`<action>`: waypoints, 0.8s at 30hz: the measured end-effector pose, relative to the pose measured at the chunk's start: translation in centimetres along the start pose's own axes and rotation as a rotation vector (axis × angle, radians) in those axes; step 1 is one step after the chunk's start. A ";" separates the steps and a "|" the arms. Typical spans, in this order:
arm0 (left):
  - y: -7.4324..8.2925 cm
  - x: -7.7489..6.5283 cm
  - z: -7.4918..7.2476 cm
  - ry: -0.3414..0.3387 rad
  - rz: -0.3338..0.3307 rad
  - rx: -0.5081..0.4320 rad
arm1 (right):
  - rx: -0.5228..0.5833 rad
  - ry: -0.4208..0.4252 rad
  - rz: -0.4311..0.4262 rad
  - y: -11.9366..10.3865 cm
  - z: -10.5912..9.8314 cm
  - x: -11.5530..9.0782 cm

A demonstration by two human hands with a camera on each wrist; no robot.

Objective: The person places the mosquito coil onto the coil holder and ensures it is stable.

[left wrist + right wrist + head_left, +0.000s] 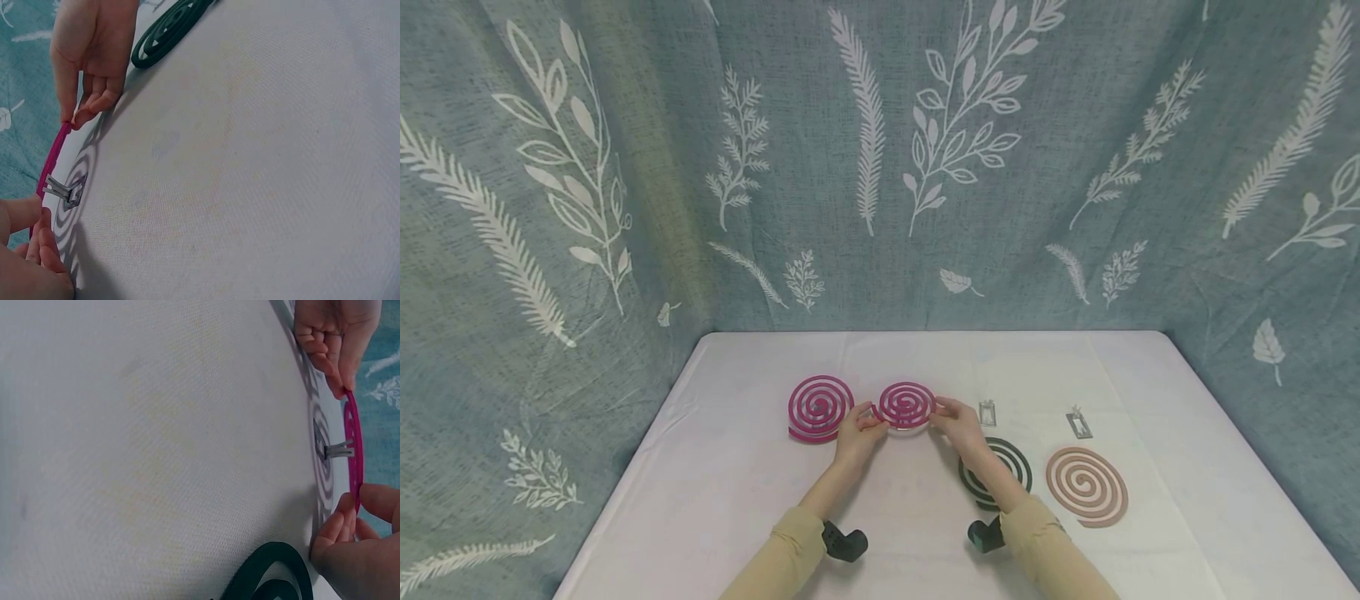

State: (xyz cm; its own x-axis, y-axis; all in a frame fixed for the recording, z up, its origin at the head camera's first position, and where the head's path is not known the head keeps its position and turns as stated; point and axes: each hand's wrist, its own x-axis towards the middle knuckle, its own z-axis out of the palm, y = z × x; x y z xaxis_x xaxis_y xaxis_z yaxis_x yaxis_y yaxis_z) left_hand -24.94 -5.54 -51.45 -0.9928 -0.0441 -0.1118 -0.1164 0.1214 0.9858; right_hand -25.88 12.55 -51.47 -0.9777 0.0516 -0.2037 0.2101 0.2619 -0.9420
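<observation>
Curtained-off work area, kind of building unclear, blue-green leaf-print curtains (805,150) along the back and both sides, white-clothed tabletop (917,483) set between them.

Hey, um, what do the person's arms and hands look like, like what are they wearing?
The left hand and right hand are bare, with no gloves showing. The left sleeve and right sleeve are plain pale beige, ending partway along the forearms. By each cuff, a dark, rounded device juts inward; no cables show.
</observation>
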 end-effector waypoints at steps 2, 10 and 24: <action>0.1 0.0 0.0 0.003 0.000 0.006 | 0.002 0.002 -0.003 0.0 0.0 0.0; 1.4 -1.1 -0.2 0.004 0.030 0.014 | 0.007 0.002 -0.020 0.0 -0.1 0.0; 0.4 -0.3 0.0 0.012 -0.004 0.034 | -0.004 0.002 -0.005 0.0 -0.1 0.0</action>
State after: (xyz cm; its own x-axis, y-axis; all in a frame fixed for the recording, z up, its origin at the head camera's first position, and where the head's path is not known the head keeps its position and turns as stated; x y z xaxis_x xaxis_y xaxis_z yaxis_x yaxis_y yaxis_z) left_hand -24.63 -5.53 -51.05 -0.9919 -0.0566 -0.1137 -0.1212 0.1545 0.9805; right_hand -25.85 12.65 -51.44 -0.9787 0.0523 -0.1984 0.2051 0.2659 -0.9419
